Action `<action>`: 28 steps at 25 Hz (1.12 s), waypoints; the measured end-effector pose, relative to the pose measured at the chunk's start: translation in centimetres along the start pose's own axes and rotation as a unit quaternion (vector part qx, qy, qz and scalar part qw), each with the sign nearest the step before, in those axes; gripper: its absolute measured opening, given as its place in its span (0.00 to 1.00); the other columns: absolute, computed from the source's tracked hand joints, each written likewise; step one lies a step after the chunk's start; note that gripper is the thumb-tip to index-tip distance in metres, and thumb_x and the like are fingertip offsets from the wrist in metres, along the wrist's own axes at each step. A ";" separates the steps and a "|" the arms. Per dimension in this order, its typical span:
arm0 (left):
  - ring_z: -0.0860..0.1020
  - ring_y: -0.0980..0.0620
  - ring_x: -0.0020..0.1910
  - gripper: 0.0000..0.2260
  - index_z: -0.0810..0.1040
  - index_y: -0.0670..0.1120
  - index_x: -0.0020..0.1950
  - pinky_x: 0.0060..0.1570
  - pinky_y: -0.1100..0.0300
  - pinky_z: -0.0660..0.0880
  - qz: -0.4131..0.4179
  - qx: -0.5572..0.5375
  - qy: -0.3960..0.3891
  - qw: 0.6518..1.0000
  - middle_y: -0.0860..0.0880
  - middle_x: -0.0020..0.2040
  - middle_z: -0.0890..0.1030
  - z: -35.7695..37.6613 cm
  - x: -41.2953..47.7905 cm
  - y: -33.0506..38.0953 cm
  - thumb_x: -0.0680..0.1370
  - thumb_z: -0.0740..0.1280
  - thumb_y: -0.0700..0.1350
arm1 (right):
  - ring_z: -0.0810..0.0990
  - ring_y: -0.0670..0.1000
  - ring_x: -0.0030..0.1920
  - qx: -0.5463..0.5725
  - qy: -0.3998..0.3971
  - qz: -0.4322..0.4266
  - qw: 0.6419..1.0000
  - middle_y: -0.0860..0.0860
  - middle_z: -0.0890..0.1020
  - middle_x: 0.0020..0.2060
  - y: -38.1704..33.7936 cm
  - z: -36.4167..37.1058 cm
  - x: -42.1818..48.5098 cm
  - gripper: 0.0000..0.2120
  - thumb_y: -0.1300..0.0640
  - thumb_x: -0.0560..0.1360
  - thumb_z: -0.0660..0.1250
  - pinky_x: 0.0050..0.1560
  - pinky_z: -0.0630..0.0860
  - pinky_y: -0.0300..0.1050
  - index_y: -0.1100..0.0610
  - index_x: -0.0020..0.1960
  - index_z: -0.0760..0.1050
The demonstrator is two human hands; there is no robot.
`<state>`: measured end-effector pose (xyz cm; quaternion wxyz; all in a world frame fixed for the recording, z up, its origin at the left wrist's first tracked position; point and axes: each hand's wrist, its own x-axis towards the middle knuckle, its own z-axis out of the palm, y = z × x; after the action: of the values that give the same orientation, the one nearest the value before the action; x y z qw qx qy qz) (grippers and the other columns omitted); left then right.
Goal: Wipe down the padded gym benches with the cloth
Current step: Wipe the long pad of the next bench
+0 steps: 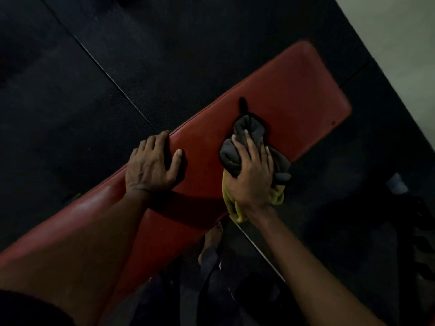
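Note:
A long red padded bench runs diagonally from lower left to upper right. My right hand grips a bunched cloth, grey on top and yellow underneath, and presses it onto the pad near the bench's near edge. My left hand rests on the far edge of the pad, fingers curled over the side and thumb lying on the top surface.
Dark rubber floor mats with a pale seam surround the bench. A light wall stands at the upper right. A bare foot shows below the bench. Dark objects and something white lie at the right.

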<state>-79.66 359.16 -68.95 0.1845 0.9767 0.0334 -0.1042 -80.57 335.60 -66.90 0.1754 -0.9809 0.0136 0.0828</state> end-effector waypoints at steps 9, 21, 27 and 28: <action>0.75 0.41 0.57 0.30 0.65 0.45 0.76 0.55 0.46 0.71 0.010 0.018 -0.006 1.000 0.42 0.63 0.76 0.1 0.1 -0.3 0.80 0.55 0.62 | 0.66 0.59 0.75 -0.052 -0.076 -0.253 0.963 0.49 0.71 0.74 -3.1 -0.7 10.0 0.30 0.43 0.72 0.64 0.76 0.59 0.58 0.46 0.74 0.71; 0.74 0.42 0.64 0.32 0.59 0.46 0.81 0.59 0.46 0.71 0.033 0.002 -0.025 0.999 0.42 0.70 0.73 -0.4 0.2 -0.4 0.81 0.52 0.63 | 0.68 0.59 0.74 -0.060 -0.094 -0.271 0.956 0.50 0.75 0.70 -4.1 -0.9 12.0 0.25 0.43 0.73 0.68 0.75 0.59 0.57 0.50 0.68 0.76; 0.70 0.43 0.71 0.28 0.61 0.46 0.80 0.65 0.47 0.68 0.093 0.022 -0.018 0.995 0.44 0.78 0.66 0.1 -0.2 -0.7 0.84 0.53 0.59 | 0.73 0.54 0.68 -0.065 -0.014 -0.102 0.993 0.47 0.78 0.63 -3.9 -1.2 15.6 0.23 0.37 0.74 0.64 0.73 0.64 0.57 0.49 0.63 0.78; 0.70 0.44 0.72 0.28 0.61 0.46 0.80 0.66 0.47 0.67 0.093 0.022 -0.017 0.995 0.44 0.78 0.66 0.2 -0.2 -0.7 0.84 0.53 0.59 | 0.74 0.54 0.67 -0.071 -0.002 -0.085 0.994 0.46 0.79 0.63 -4.1 -1.0 15.8 0.23 0.37 0.73 0.63 0.73 0.64 0.57 0.49 0.62 0.78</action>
<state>-79.91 359.72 -69.29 0.1720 0.9775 -0.0633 -0.1040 -64.59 339.16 -67.23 0.1115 -0.9883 -0.0761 0.0708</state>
